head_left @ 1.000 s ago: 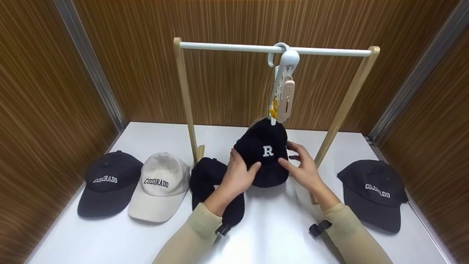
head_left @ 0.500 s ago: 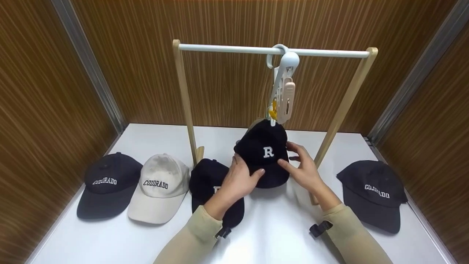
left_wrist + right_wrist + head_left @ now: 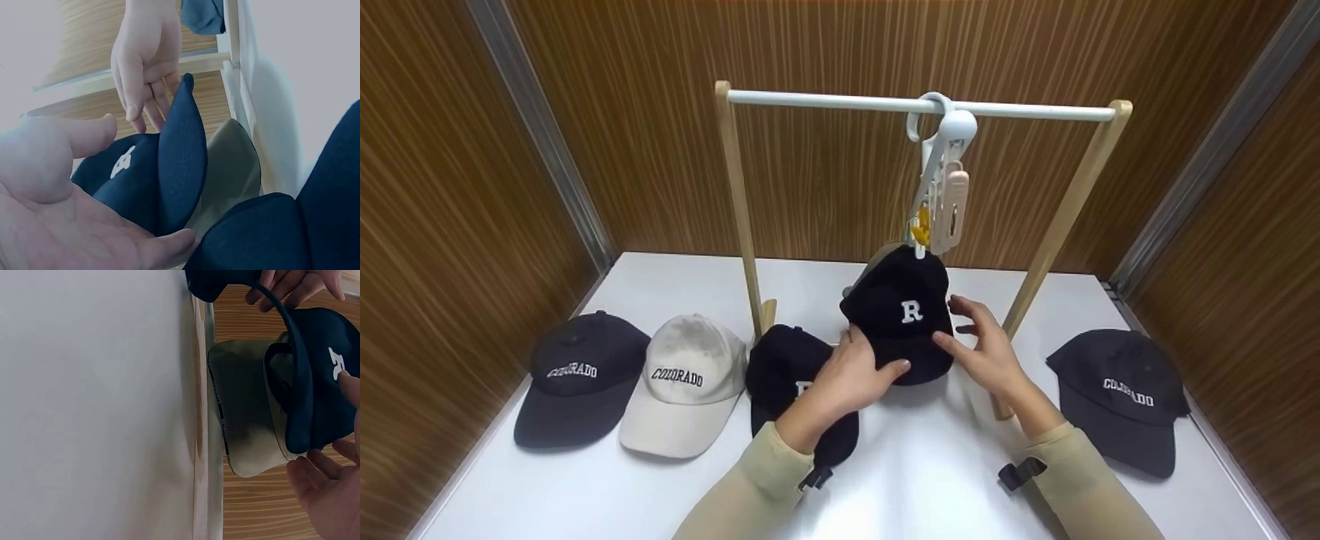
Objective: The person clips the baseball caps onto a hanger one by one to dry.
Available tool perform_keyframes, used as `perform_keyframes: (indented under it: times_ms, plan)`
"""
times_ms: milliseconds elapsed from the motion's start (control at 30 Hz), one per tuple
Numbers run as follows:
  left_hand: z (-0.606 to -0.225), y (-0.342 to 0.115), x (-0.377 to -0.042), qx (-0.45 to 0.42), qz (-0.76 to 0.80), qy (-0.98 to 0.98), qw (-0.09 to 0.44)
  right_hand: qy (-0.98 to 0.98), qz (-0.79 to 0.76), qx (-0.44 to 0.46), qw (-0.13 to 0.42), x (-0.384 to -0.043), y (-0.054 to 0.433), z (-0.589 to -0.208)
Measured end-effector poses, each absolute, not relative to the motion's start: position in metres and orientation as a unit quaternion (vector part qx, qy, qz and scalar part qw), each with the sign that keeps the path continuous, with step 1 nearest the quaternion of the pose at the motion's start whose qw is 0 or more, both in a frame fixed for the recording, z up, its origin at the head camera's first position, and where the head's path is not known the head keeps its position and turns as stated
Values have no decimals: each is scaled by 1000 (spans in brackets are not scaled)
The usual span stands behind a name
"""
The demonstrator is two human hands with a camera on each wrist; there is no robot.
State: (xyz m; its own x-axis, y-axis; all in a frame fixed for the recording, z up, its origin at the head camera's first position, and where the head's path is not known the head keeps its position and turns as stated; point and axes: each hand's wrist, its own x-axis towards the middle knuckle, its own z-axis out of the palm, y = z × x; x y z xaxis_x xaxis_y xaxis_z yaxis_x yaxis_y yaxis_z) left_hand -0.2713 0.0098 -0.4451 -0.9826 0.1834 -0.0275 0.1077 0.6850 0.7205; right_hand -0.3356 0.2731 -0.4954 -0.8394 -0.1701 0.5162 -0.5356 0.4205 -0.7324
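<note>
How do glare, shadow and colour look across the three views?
Head: glare on the tabletop toward the bottom; the R cap looks nearly black. Left wrist: haze washes out the upper left and one edge of the left hand; the cap looks bluish. Right wrist: dimmer, with soft shadow on the tabletop.

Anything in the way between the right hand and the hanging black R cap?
Nothing visible. The right hand is right beside the black R cap; the pink clip hangs above, and the rack's right leg stands outside the gap.
</note>
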Motion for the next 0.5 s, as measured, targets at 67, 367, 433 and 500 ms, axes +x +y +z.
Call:
perform_keyframes:
  times_ms: [67, 367, 433, 500]
  plan:
    - [-444, 10, -270, 79, 381, 919, 54, -825, 490, 214, 184, -334, 275, -496]
    - [-437, 13, -261, 86, 357, 929, 50, -837, 477, 203, 175, -325, 288, -496]
    - [-435, 13, -259, 89, 350, 931, 46, -839, 476, 199, 171, -322, 291, -495]
    - [-433, 14, -257, 92, 343, 934, 45, -841, 476, 194, 167, -320, 295, -495]
